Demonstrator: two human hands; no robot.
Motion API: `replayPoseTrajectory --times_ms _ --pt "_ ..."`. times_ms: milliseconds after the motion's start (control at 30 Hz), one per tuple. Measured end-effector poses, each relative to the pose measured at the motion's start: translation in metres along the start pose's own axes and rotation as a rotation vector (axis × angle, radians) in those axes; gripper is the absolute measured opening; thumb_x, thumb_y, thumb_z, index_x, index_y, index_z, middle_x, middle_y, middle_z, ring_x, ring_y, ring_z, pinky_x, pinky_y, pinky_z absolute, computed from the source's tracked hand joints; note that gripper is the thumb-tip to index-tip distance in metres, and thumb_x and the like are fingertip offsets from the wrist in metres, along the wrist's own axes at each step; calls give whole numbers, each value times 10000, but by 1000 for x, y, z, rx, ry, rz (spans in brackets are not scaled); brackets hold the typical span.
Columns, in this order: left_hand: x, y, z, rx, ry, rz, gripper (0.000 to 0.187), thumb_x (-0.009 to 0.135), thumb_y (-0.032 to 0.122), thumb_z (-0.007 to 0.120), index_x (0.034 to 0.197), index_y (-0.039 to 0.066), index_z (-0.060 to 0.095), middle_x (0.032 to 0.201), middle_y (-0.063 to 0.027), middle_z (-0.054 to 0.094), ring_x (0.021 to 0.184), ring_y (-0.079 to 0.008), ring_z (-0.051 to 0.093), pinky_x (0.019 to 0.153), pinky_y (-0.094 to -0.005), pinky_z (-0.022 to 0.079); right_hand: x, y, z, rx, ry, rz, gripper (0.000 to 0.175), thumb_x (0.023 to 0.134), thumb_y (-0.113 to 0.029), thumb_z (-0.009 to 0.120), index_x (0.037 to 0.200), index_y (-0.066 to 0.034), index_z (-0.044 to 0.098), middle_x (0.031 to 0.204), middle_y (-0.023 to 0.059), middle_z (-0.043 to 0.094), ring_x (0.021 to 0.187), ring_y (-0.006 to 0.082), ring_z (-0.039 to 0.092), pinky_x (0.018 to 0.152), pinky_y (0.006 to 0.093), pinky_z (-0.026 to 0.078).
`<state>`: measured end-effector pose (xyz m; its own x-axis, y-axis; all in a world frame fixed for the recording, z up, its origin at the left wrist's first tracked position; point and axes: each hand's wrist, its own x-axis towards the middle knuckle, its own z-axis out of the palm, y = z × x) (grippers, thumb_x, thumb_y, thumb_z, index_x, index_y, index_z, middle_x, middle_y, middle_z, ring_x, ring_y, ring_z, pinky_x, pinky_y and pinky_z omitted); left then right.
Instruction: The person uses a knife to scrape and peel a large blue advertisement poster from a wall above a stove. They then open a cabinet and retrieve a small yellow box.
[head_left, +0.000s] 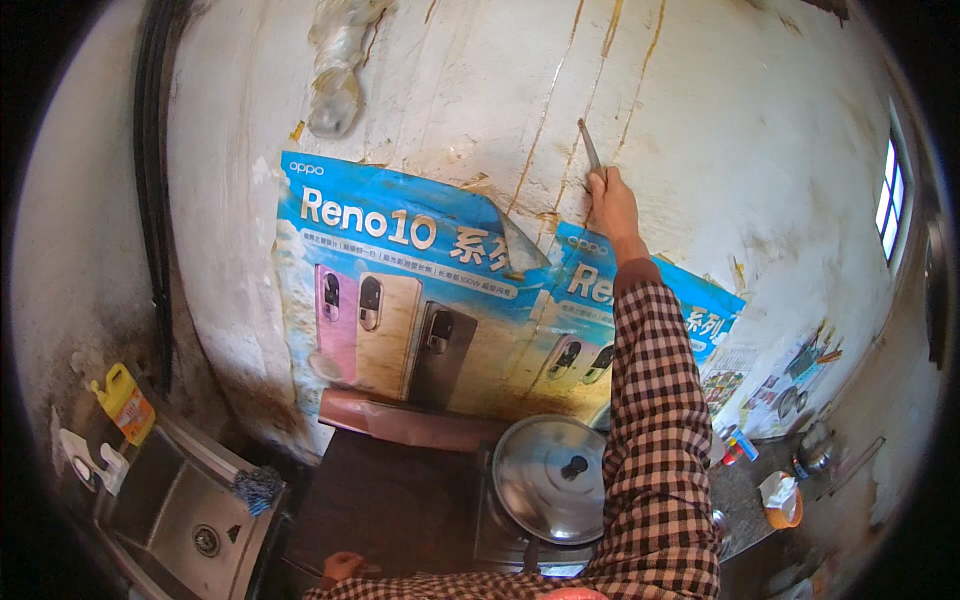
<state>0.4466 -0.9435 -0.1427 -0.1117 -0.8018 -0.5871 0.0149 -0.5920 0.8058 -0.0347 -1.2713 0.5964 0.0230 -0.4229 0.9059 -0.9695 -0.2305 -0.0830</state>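
My right hand reaches high up the wall and is closed around the handle of a slim bladed tool, perhaps a knife. The tool's tip is at one of several brown drip streaks that run down the white wall. Below and left of that hand, a blue phone poster has its upper right corner curled away from the wall. My right forearm crosses a second poster and hides part of it. Low in the picture, my left hand is by the dark countertop; its fingers are hard to make out.
A lidded metal pan sits on the stove at centre. To the left are a steel sink, a scrubbing cloth and a yellow jug. At right stands an orange container. A plastic-wrapped pipe juts from the wall.
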Motion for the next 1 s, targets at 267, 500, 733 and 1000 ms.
replayPoseTrajectory --times_ms 267,500,733,1000 --pt "32 -24 -3 -389 -286 -75 258 916 139 661 1088 -53 668 947 -196 692 760 -252 666 687 -434 605 -17 14 -2 9 -101 -41 278 968 -334 509 997 -58 516 824 259 649 784 467 614 672 537 477" --pt "18 -8 -1 -284 -249 -104 272 930 170 643 1094 -46 664 917 -178 691 776 -256 666 699 -439 599 -29 15 -5 18 -186 -62 265 967 -322 514 993 -58 512 817 246 650 796 453 618 676 530 477" --pt "-39 42 10 -173 -68 -185 269 936 181 635 1089 -38 666 894 -163 695 788 -257 670 712 -443 602 -60 10 11 58 -205 -123 262 979 -318 510 1028 -61 523 819 221 656 777 438 623 664 500 482" --pt "-74 87 19 -44 62 -178 207 915 126 658 1020 -52 672 899 -167 702 757 -248 674 700 -431 607 -49 2 2 -72 -33 -54 279 982 -330 491 1012 -54 516 803 229 648 749 435 621 637 524 472"
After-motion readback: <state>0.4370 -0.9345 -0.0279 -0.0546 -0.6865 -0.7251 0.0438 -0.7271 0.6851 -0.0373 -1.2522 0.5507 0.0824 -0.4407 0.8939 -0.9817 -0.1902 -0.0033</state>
